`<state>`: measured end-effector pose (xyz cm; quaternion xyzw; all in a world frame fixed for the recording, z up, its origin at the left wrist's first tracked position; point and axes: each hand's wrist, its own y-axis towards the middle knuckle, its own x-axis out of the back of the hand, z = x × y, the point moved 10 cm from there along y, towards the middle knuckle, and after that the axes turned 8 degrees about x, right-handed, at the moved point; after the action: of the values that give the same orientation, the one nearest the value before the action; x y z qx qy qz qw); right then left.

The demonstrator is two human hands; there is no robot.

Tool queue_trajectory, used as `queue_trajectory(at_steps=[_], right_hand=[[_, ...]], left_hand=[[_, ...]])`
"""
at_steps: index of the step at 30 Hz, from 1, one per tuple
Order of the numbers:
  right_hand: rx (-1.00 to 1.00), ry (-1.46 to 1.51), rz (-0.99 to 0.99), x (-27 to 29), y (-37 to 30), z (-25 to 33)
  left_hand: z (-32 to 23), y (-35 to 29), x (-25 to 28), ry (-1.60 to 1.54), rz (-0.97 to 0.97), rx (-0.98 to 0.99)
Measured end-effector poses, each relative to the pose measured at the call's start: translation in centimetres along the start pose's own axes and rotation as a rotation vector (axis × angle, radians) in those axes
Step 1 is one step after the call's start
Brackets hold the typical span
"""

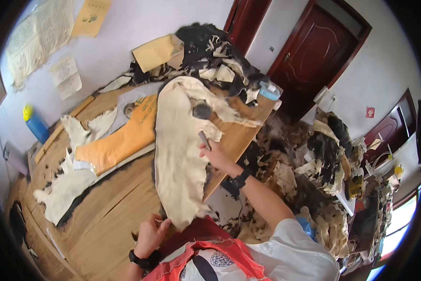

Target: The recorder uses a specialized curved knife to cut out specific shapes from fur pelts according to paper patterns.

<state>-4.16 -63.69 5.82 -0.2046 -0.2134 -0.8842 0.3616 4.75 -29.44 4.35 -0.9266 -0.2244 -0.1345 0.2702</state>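
Right hand grips a small blade tool, pressed on the cream hide lying across the wooden desk. Left hand pinches the hide's near edge. A blue bottle with yellow cap stands beside the desk's far left edge; contents cannot be told.

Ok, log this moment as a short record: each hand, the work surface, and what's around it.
left hand: grips the near end of the cream hide
right hand: holds a small tool on the hide's right edge
surface: wooden table, hide laid flat along it
beside hide: orange-tan sheet, pale hide scraps
far end: heap of dark and pale hides
left edge: blue bottle
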Motion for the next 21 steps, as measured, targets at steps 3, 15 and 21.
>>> queue_trajectory(at_steps=[3, 15, 21], right_hand=[[-0.271, -0.087, -0.072, 5.1, 5.4, -7.2], [0.121, -0.539, 0.039, 6.6, 28.9, -8.9], [0.226, -0.326, 0.230, 5.2, 34.3, -10.9]], left_hand=[[1.2, 0.9, -1.6, -0.056, -0.037, 0.091], [5.1, -2.3, -2.0, -0.651, -0.516, 0.401], [4.2, -3.4, -2.9, -0.579, -0.876, 0.336]])
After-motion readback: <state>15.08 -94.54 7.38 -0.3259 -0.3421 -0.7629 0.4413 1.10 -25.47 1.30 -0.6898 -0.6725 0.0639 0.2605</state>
